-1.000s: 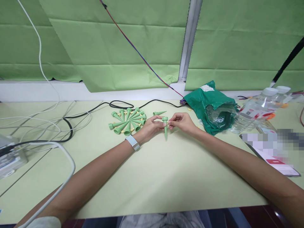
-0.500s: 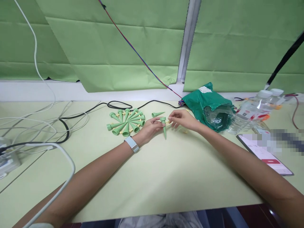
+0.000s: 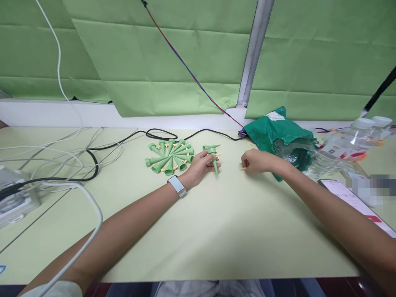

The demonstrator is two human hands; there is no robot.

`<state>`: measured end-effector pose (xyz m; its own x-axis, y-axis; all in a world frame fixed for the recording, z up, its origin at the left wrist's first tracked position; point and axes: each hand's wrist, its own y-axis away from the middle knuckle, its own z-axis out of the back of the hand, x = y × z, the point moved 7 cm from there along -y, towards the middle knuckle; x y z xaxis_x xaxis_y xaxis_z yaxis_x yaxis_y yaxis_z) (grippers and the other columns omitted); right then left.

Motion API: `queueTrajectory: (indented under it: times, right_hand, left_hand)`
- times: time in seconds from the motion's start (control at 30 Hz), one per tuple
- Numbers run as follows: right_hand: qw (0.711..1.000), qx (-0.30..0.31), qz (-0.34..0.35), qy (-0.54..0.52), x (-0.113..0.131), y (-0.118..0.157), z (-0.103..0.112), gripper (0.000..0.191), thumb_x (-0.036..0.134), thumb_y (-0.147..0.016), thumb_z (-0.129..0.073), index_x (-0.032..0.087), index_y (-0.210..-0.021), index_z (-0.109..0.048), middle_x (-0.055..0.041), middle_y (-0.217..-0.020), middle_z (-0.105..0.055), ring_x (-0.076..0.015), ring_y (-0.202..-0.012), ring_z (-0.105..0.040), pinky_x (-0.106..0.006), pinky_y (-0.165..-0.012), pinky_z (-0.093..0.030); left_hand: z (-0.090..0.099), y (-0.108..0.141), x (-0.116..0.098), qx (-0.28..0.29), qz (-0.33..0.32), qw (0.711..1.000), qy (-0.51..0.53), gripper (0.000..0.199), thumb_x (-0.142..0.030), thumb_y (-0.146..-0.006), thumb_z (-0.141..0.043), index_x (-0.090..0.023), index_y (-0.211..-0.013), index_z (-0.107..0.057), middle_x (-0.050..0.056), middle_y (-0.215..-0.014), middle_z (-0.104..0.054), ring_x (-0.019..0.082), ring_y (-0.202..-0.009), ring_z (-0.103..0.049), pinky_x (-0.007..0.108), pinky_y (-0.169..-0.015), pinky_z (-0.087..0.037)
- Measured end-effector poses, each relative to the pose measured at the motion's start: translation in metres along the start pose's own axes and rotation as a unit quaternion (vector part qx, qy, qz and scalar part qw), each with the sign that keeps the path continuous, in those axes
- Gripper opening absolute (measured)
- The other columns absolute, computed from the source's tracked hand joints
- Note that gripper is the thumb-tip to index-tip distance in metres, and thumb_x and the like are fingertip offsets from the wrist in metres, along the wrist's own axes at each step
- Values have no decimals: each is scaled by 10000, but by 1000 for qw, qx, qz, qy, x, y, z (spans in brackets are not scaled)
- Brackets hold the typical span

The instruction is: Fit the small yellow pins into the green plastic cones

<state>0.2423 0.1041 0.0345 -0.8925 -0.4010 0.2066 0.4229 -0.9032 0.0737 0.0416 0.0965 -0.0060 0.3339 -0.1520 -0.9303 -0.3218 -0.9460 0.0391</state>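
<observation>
My left hand (image 3: pixel 199 167) holds a green spike (image 3: pixel 214 161), its cap up and its tip pointing down; a small yellow piece (image 3: pixel 218 154) sticks out at its right side. Behind it another green spike (image 3: pixel 211 147) lies on the table, tip to the right. My right hand (image 3: pixel 255 161) is closed at the tabletop, fingertips pinched on a small yellow piece (image 3: pixel 243 168). To the left, several green spikes (image 3: pixel 169 156) lie in a ring with their tips inward and small yellow pieces among them.
Behind my right hand lie a yellow piece (image 3: pixel 250 143) and an open green bag (image 3: pixel 266 130). Clear bottles (image 3: pixel 343 144) and a phone (image 3: pixel 355 202) are farther right. Cables (image 3: pixel 93 165) and a power strip (image 3: pixel 18 206) occupy the left side of the table (image 3: pixel 192 235).
My right hand has moved right, away from the held spike, and closed on a yellow piece on the table. The left hand still holds the spike. The camera view has shifted slightly.
</observation>
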Motion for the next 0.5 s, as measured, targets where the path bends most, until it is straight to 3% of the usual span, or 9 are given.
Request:
queueTrajectory:
  times: [0.17,0.3,0.5]
  right_hand:
    - [991,-94,20,-94,19,-14,20,99,119,-720,-698,187,-788,-671,-29,-827,-741,-137,-620,-631,-236,-551,-375]
    - [977,-194,53,-66,36,-10,28,149,131,-775,-637,191,-908,-665,-37,-927,-755,-163,-745,-645,-248,-633,-374]
    - [981,-185,60,25,57,-3,15,176,157,-845,-581,212,-997,-650,-60,-954,-746,-206,-816,-628,-283,-646,-310]
  left_hand:
    - [1,-2,-1,-5,-17,1000,0,247,-239,-751,-796,-156,-915,-631,42,-936,-654,163,-769,-682,352,-795,-545]
    - [-1,-2,-2,3,-29,999,-27,294,-217,-744,-805,-158,-995,-663,31,-946,-656,123,-732,-644,294,-735,-509]
    - [-7,-3,-2,38,-41,997,-50,293,-232,-728,-847,-156,-943,-663,30,-910,-659,129,-743,-641,298,-738,-491]
